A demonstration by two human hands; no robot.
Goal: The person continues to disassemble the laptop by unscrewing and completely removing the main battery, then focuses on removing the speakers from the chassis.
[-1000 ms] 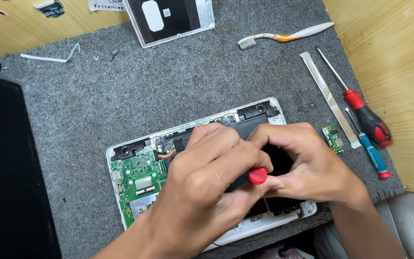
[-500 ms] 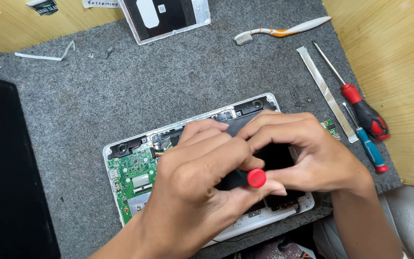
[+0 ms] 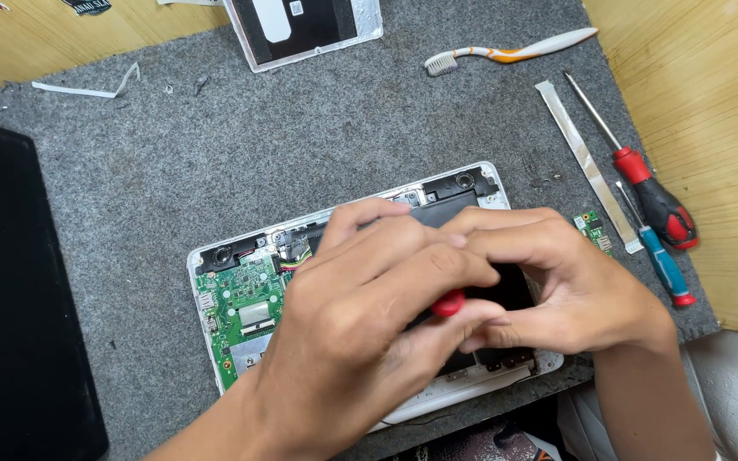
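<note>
An opened white laptop base (image 3: 207, 265) lies on the grey felt mat (image 3: 215, 154), its green circuit board (image 3: 245, 312) bare at the left. My left hand (image 3: 360, 333) grips a screwdriver with a red end cap (image 3: 448, 304) over the dark middle of the base. My right hand (image 3: 557, 286) rests against it from the right, fingers curled around the tool's shaft and touching the left fingers. The screwdriver tip and the part beneath are hidden by both hands.
At the right lie a red-and-black screwdriver (image 3: 655, 196), a smaller blue one (image 3: 661, 265), a flat ribbon strip (image 3: 582, 162) and a small green board (image 3: 594, 230). A toothbrush (image 3: 506, 53) and a white panel (image 3: 301, 26) lie at the back. A black slab (image 3: 19, 299) fills the left.
Both hands stay clasped over the laptop base with small finger shifts around the red-capped screwdriver. The camera view has drifted slightly.
</note>
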